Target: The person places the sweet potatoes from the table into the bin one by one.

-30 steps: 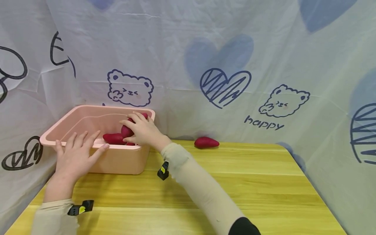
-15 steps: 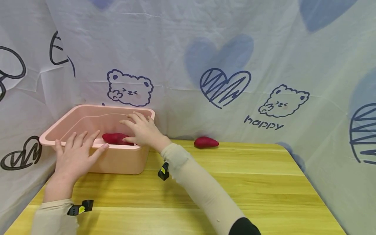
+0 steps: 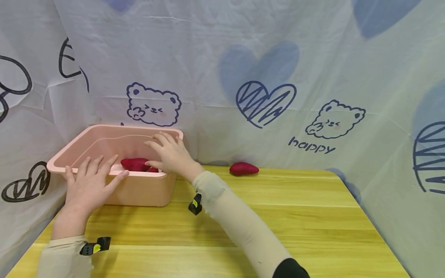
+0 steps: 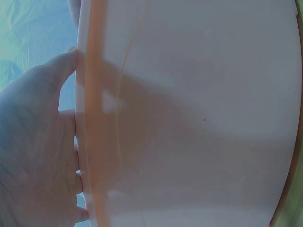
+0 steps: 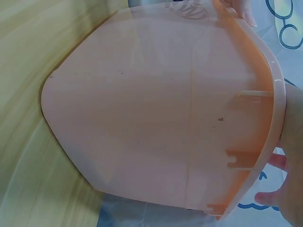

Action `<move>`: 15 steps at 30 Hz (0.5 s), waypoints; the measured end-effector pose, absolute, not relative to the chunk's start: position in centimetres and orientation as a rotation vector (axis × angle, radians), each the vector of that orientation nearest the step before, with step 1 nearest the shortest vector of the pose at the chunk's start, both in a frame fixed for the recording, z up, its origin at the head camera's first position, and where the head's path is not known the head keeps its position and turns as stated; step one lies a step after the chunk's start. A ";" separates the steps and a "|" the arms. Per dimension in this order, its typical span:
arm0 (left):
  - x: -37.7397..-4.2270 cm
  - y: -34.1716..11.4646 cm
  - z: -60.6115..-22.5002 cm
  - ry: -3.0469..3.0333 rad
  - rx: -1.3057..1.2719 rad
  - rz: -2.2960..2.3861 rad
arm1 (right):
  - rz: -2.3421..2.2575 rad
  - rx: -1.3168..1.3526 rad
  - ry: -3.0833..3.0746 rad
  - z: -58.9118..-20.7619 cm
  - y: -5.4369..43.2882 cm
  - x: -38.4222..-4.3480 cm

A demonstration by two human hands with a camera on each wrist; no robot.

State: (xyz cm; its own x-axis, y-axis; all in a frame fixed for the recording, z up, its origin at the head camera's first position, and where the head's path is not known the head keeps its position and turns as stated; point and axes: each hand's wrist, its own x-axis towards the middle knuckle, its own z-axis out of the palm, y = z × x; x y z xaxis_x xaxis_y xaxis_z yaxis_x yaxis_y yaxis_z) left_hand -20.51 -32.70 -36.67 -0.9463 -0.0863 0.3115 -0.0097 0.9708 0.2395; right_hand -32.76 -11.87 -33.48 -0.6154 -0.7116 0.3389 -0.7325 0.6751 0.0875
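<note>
A pink plastic bin point(image 3: 139, 189) stands at the left of the table. Inside it lies a red-skinned sweet potato point(image 3: 135, 164), with part of another red piece point(image 3: 153, 169) showing beside it, mostly hidden by the near wall and my right hand. My left hand point(image 3: 88, 189) rests at the near rim with fingers spread over the edge; the left wrist view shows its fingertips behind the bin's rim point(image 4: 81, 118). Over the bin's right corner hovers my right hand point(image 3: 174, 158), fingers spread and holding nothing. Another sweet potato point(image 3: 244, 168) lies on the table's far edge.
The wooden table point(image 3: 295, 216) extends to the right of the bin. A pale cloth point(image 3: 208, 69) printed with hearts and bears hangs behind it and along both sides, close against the far edge.
A second ago my right hand held a sweet potato above the bin; it has let go and the sweet potato dropped inside. The right hand has since shifted slightly right. My left hand stays put.
</note>
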 end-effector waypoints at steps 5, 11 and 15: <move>-20.5 -32.7 -36.7 -2.800 0.070 -0.343 | 0.090 1.131 -2.518 -33.6 -11.6 -32.8; -20.6 -32.6 -36.7 -2.796 0.071 -0.346 | 0.111 1.121 -2.471 -33.8 -11.2 -32.8; -20.5 -32.7 -36.6 -2.790 0.074 -0.342 | 0.126 1.103 -2.481 -33.8 -10.7 -32.9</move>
